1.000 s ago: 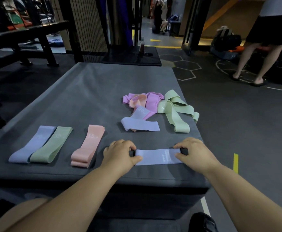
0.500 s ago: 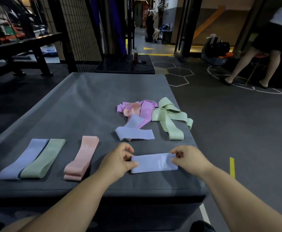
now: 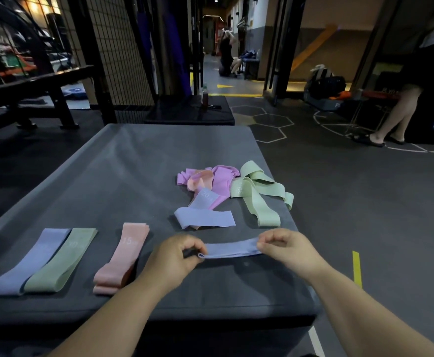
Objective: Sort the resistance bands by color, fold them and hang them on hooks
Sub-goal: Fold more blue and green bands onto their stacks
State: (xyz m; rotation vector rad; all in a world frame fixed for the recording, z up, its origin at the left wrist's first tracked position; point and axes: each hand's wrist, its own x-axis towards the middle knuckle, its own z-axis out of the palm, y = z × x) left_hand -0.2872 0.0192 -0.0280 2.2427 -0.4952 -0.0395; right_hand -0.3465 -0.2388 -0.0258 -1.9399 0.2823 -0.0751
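While pinched at both ends, the held lavender band [image 3: 231, 249] is kept stretched between the hands near the 6 o'clock edge of the grey padded block [image 3: 133, 163]; contact with the surface cannot be told. Its left end is gripped by thumb and curled fingers of the left hand [image 3: 177, 256], its right end likewise by the right hand [image 3: 285, 249]. At 12 o'clock from it an unsorted heap is recorded: a loose lavender band [image 3: 205, 217], pink bands [image 3: 222, 180], and green bands [image 3: 257, 197] toward 1 o'clock. At 9 o'clock a folded peach band [image 3: 123, 258] marked 15 is laid, then a flat green band [image 3: 61, 261] touching a flat lavender band [image 3: 30, 261].
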